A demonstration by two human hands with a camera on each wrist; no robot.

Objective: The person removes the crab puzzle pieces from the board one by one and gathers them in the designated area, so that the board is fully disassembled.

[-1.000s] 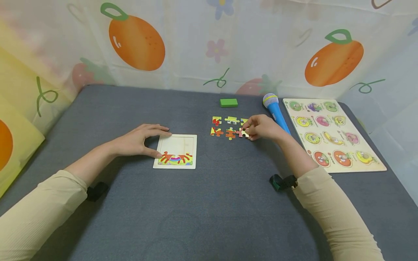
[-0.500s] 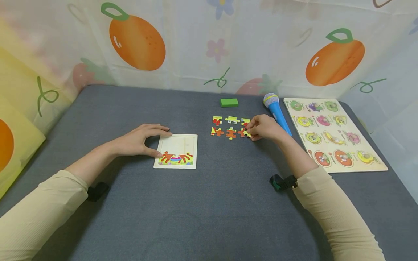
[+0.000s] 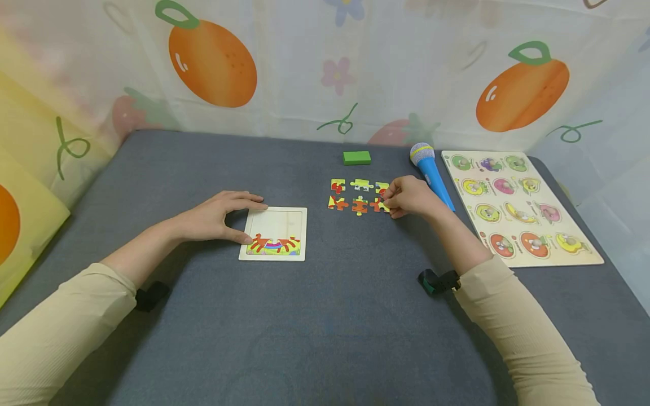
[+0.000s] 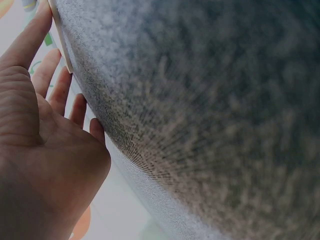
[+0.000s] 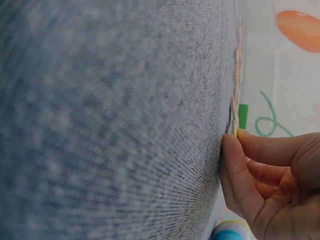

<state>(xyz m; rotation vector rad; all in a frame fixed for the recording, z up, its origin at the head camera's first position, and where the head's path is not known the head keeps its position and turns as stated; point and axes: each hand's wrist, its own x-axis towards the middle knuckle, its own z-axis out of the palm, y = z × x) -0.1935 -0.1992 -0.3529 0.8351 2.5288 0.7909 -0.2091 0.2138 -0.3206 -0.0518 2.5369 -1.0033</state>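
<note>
My left hand (image 3: 218, 219) rests at the left side of a small wooden puzzle tray (image 3: 303, 231), thumb and index finger extended along its edge. Assembled pieces forming part of a red and rainbow picture (image 3: 274, 246) fill the tray's lower part; its upper part shows bare wood. In the left wrist view the fingers (image 4: 60, 92) are spread and loosely straight. My right hand (image 3: 409, 196) pinches a puzzle piece (image 3: 378, 206) by its right end, at the lower right of two rows of loose pieces (image 3: 359, 206). In the right wrist view, thumb and index finger meet on its thin edge.
Behind the loose pieces lies a green block (image 3: 356, 158). A blue toy microphone (image 3: 433, 177) lies just beyond the right hand. Right of it is a wooden fruit board (image 3: 523, 210). A printed curtain (image 3: 294, 67) hangs along the grey table's back edge.
The right hand has shifted slightly right, and the piece in its fingers, earlier pale-looking, now shows its red and yellow face in the row. The left hand and tray stay put.
</note>
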